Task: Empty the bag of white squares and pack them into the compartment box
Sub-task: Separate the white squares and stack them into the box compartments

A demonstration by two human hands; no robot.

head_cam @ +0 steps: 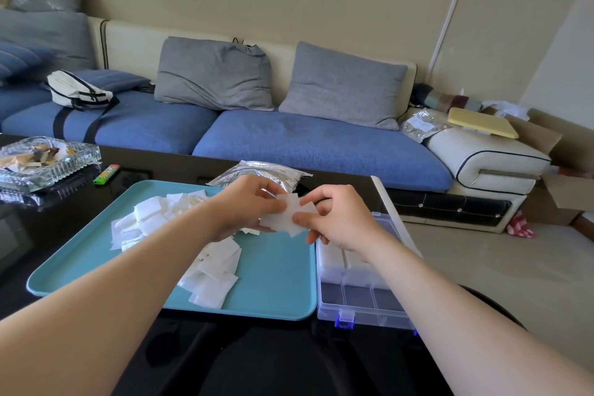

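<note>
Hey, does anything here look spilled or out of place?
The white squares lie in a loose, overlapping heap across the teal tray, expected after emptying the bag. Nothing else stands out.

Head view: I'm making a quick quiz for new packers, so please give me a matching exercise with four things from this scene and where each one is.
Column A
1. silver bag
2. compartment box
3. loose white squares
4. held white squares

Column B
a. pinched between the left hand and the right hand
b. heaped on the teal tray
c. beside the tray's right edge, lid open
d. lying at the tray's far edge

Pairs: 1-d, 2-c, 3-b, 4-a
</note>
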